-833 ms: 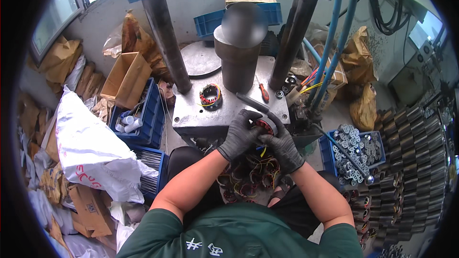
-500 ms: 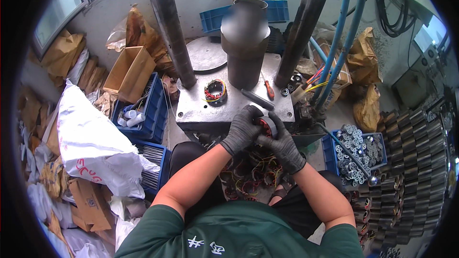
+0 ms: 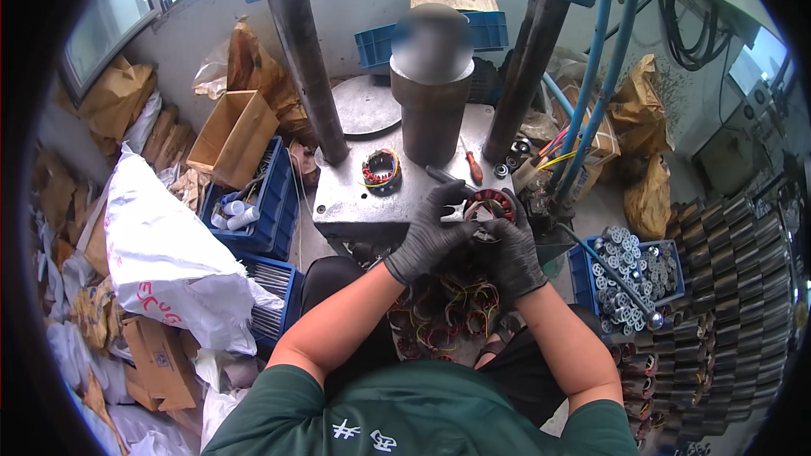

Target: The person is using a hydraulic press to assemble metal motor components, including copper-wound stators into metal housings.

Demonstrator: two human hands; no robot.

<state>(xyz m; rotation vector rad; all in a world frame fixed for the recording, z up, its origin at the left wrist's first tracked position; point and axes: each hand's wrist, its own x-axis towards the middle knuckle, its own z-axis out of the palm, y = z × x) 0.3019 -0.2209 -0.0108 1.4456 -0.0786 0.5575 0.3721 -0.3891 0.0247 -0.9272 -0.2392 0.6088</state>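
Observation:
My right hand [image 3: 517, 257] is closed around a motor stator [image 3: 488, 205], a dark ring with red windings inside, its open face tilted up toward me. My left hand [image 3: 435, 232] is beside it with the thumb and fingers spread apart; the thumb reaches the ring's near left edge. Both hands wear dark grey gloves. Just beyond my left fingers lies a dark bar [image 3: 439, 175], partly covered by them. A second stator [image 3: 382, 171] with red windings and yellow wires rests on the metal press table [image 3: 342, 196] to the left.
A thick steel cylinder [image 3: 432, 122] stands on the table between two dark press columns [image 3: 308, 76]. An orange-handled screwdriver [image 3: 476, 171] lies right of it. Blue crates [image 3: 279, 194] are at left; a blue bin [image 3: 583, 274] of metal parts and stacked dark cylinders [image 3: 726, 287] are at right.
The stator has turned so its winding face shows, and it has moved slightly right in my right hand. My left hand has loosened from it and its fingers have spread.

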